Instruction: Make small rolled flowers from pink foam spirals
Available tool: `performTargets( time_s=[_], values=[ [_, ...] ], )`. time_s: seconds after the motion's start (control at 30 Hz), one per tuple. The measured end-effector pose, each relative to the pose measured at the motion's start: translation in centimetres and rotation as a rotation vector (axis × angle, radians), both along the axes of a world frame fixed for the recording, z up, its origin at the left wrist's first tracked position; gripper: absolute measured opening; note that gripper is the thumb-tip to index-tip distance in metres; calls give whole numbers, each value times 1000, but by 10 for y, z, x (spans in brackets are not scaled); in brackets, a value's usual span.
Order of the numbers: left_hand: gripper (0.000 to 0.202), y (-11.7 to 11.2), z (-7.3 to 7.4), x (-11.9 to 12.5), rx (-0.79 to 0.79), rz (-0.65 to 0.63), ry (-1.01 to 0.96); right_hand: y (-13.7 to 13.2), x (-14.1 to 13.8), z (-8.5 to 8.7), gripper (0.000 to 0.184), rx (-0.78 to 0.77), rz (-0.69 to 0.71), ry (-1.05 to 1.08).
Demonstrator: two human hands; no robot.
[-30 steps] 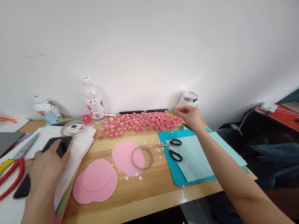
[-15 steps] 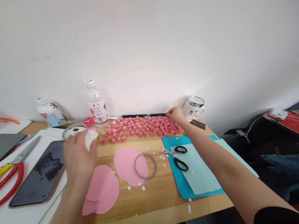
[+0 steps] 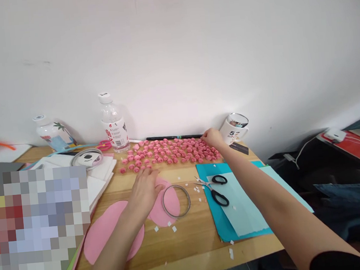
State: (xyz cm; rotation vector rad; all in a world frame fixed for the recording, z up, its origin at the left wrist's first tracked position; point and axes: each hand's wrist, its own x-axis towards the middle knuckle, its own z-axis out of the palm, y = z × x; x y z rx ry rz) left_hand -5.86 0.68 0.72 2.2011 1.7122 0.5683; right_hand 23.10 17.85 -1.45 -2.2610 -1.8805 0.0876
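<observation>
My left hand [image 3: 145, 190] hovers over or rests on the pink paper circles [image 3: 161, 214], fingers stretched and a little apart; nothing shows in it. A metal ring [image 3: 176, 201] lies on these circles, just right of that hand. More pink circles [image 3: 103, 228] are partly covered by my left forearm. At the back, my right hand [image 3: 211, 137] is closed, its fingertips by the right end of a black rod [image 3: 174, 137] and the edge of many small rolled pink paper roses [image 3: 171, 151]. What it pinches, if anything, is hidden.
Black-handled scissors [image 3: 218, 188] lie spread on blue paper sheets [image 3: 245, 202], with white scraps around. A water bottle [image 3: 114, 126], a white bottle [image 3: 55, 133] and a mug [image 3: 234, 128] stand by the wall. A tape roll [image 3: 87, 159] sits on stacked paper; the left area is pixelated.
My left hand has moved right from beside the tape roll to the pink circles, and the white piece it held is gone from it. My right hand stays by the rod's end.
</observation>
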Motion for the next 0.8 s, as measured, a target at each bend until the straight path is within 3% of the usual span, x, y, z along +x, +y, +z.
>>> performTargets(
  time_s=[0.2, 0.27, 0.37, 0.43, 0.5, 0.57, 0.67, 0.8],
  values=[
    [34, 3, -8, -3, -73, -22, -30, -14, -11, 20, 19, 52, 42, 11],
    [38, 3, -12, -3, -103, -49, -26, -32, -22, 32, 19, 88, 101, 31],
    [36, 3, -13, -4, -106, -57, -42, -80, -47, 44, 15, 86, 283, 111],
    [29, 2, -12, -5, -98, -43, -49, -120, -65, 42, 13, 12, 583, 292],
    [24, 1, -12, -6, -86, -50, -50, -156, -82, 32, 5, -51, 688, 356],
    [19, 1, -15, -8, -88, -80, -47, -179, -94, 19, 12, -72, 705, 285],
    [10, 2, -21, -10, -147, -104, -39, -189, -103, 5, 25, -62, 677, 166],
    [11, 3, -25, -12, -230, -100, -40, -182, -101, 7, 28, -158, 587, 99]
  ],
)
